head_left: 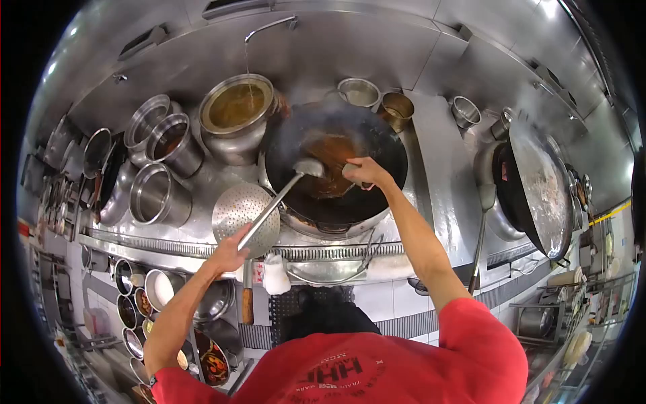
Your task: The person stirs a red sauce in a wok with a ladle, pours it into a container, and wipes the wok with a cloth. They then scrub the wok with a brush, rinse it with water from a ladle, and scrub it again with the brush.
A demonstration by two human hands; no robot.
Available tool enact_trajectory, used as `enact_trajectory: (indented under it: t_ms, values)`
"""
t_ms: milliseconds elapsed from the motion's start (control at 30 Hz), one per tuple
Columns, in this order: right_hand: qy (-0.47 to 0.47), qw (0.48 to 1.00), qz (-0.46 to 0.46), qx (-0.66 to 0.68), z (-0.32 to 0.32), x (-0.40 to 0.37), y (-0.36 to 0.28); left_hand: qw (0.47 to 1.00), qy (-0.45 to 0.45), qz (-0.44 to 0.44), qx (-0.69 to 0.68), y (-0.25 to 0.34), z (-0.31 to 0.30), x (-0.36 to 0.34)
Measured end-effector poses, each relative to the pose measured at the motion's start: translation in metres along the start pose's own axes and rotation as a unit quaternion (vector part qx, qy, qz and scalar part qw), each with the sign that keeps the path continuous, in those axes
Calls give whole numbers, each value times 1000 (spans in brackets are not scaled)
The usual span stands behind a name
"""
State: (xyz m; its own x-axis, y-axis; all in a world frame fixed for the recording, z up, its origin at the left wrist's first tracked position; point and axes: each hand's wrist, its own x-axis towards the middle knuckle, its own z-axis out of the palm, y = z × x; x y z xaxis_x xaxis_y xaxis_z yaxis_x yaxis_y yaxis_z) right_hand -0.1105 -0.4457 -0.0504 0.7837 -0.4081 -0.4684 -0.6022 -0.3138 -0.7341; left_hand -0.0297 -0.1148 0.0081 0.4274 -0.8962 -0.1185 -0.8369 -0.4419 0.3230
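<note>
My left hand [231,252] is closed around the long metal handle of a wok ladle [311,167]. The ladle's bowl is over the left part of a large black wok [282,145]. Reddish-brown liquid [334,149] lies in the wok, with steam above it. My right hand [369,173] is over the right side of the wok, its fingers closed on a small greyish thing that they mostly hide. A round perforated skimmer [229,222] lies beneath the ladle's handle, left of the wok.
A tap [270,28] runs into a large pot [232,147] behind left. Steel pots [158,195] stand at the left. A second wok [548,195] leans at the right, near another ladle [486,195]. A wooden-handled tool [247,306] hangs at the front edge, beside a white bottle [275,274].
</note>
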Motion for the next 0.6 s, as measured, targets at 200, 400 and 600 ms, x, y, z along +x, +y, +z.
enact_trajectory:
  t_ms: [200, 400, 600]
  values:
    - [192, 945, -198, -177, 32, -14, 14, 493, -91, -287, -816, 13, 36, 3]
    - [41, 942, -46, -331, 23, -46, 4, 686, -19, -233, -689, 0, 65, -12]
    - [5, 971, -158, -177, 59, 3, -20, 839, 132, -253, -464, -51, 52, -66]
